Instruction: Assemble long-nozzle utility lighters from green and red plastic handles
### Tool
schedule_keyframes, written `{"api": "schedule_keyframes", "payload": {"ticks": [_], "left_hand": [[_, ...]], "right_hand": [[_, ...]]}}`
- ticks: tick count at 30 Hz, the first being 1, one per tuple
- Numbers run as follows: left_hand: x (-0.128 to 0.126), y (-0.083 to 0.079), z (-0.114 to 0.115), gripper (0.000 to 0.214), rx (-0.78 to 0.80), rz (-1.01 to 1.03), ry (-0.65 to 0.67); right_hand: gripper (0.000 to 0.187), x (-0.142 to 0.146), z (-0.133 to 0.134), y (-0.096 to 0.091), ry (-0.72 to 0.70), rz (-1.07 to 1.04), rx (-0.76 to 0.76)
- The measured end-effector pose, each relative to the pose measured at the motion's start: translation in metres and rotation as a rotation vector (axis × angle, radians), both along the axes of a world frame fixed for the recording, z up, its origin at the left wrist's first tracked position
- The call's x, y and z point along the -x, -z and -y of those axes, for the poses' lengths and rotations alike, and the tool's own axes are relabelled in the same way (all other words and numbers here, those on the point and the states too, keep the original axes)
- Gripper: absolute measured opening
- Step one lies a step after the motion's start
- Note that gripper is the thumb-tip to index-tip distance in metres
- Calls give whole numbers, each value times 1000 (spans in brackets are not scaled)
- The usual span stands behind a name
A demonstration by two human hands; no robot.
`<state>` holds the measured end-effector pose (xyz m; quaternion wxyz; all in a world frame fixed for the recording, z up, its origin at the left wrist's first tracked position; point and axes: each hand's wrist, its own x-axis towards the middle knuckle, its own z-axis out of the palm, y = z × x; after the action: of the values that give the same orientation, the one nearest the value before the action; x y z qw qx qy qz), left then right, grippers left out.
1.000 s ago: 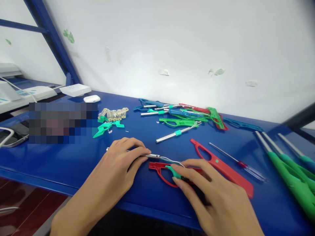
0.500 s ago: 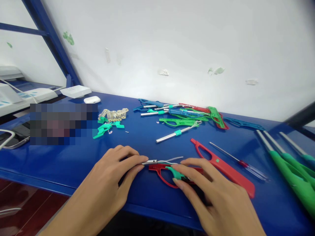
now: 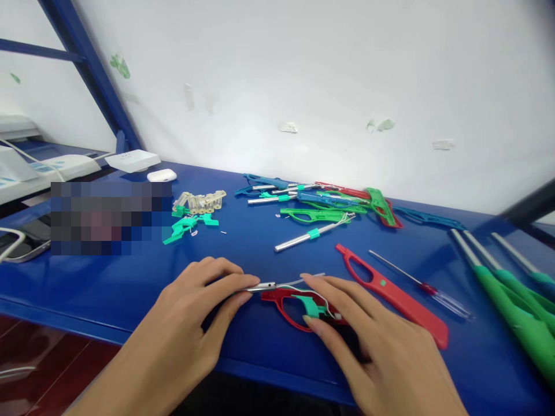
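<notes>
My left hand (image 3: 203, 300) pinches a short metal tube (image 3: 265, 286) between thumb and fingertips, its holed end pointing right. From that end run a thin white wire (image 3: 299, 288) and a clear tubing (image 3: 318, 275). Below lies a red lighter casing half (image 3: 286, 312) with a teal trigger (image 3: 313, 306) set in it. My right hand (image 3: 368, 323) arches over the casing's right part with thumb and index finger apart. Its thumb tip is by the trigger and its index tip by the clear tubing. The right end of the casing is hidden under this hand.
Right of my hands lie another red casing half (image 3: 401, 300) and a screwdriver (image 3: 427, 288), then green lighters (image 3: 507, 300). Behind are a metal tube with a teal band (image 3: 299, 240) and a pile of casings (image 3: 329, 199). Teal triggers (image 3: 186, 226) and clear plastic parts (image 3: 206, 202) lie left.
My right index finger has lifted off the trigger area and moved up to the clear tubing. More of the teal trigger and white wire shows. My left hand has barely shifted.
</notes>
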<state>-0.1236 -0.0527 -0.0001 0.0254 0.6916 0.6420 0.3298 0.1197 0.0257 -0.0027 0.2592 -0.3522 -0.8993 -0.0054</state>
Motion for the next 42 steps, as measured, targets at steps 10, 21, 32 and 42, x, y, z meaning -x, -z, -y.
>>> {"api": "schedule_keyframes", "payload": {"ticks": [10, 21, 32, 42], "left_hand": [[0, 2, 1, 19, -5, -1, -3], [1, 5, 2, 20, 65, 35, 8], [-3, 2, -5, 26, 5, -7, 73], [-1, -1, -4, 39, -2, -96, 96]], "right_hand": [[44, -2, -1, 2, -4, 36, -40], [44, 0, -4, 1, 10, 50, -25], [35, -2, -5, 2, 6, 69, -11], [29, 2, -6, -1, -34, -9, 55]]}}
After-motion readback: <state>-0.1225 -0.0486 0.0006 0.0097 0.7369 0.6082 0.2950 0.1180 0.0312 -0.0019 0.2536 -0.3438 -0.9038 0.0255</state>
